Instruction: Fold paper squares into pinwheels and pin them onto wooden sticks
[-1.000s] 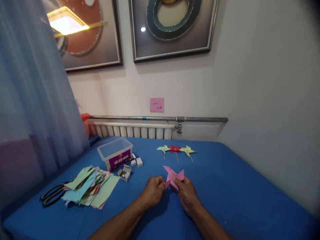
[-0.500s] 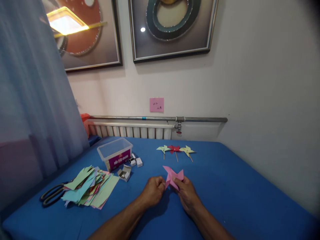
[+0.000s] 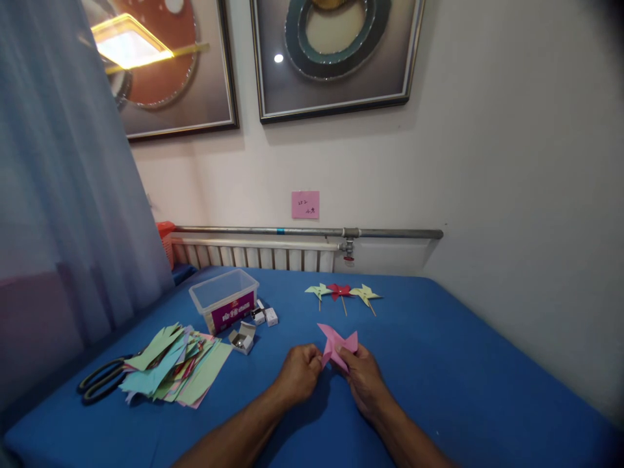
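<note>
While three stick pinwheels (image 3: pixel 341 292) already lie done at the back of the worktop (image 3: pixel 463 364), left hand (image 3: pixel 301 372) and right hand (image 3: pixel 361 374) each have a pinching grip on a pink pinwheel (image 3: pixel 338 344) just above it, stickless so far I think, paper pile (image 3: pixel 180 370) untouched.

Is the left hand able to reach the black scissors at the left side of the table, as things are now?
Probably yes. The scissors lie on that side, handles bare, only the blades under the paper pile. But the left hand, like the right hand, is pinching the pink pinwheel.
</note>
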`<state>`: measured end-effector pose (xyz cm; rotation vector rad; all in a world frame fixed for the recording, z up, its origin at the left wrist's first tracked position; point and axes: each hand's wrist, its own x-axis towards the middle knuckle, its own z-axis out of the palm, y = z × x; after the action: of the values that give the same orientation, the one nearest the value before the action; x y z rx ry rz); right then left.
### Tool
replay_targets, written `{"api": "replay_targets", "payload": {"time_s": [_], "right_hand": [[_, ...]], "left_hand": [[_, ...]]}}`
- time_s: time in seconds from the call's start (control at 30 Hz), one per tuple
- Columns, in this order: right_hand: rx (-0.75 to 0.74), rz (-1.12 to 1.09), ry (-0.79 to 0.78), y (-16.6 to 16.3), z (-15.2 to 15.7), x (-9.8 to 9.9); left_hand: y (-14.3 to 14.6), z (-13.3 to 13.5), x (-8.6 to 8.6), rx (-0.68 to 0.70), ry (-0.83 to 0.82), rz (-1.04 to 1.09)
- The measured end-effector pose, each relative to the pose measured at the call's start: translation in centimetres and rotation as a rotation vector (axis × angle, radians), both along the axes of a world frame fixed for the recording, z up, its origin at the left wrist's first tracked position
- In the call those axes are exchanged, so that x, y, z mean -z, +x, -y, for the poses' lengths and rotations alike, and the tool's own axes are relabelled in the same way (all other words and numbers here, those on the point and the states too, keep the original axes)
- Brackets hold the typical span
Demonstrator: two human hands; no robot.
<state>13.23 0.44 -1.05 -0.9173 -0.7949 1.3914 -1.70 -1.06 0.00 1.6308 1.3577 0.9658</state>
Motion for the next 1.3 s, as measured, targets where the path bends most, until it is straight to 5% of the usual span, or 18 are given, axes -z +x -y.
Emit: {"api": "replay_targets", "payload": {"time_s": [1.3], "right_hand": [[-0.021, -0.021, -0.007, -0.2, 0.1, -0.3]], "left_hand": [[-0.5, -0.4, 0.1, -0.048, -0.013, 0.038]]}}
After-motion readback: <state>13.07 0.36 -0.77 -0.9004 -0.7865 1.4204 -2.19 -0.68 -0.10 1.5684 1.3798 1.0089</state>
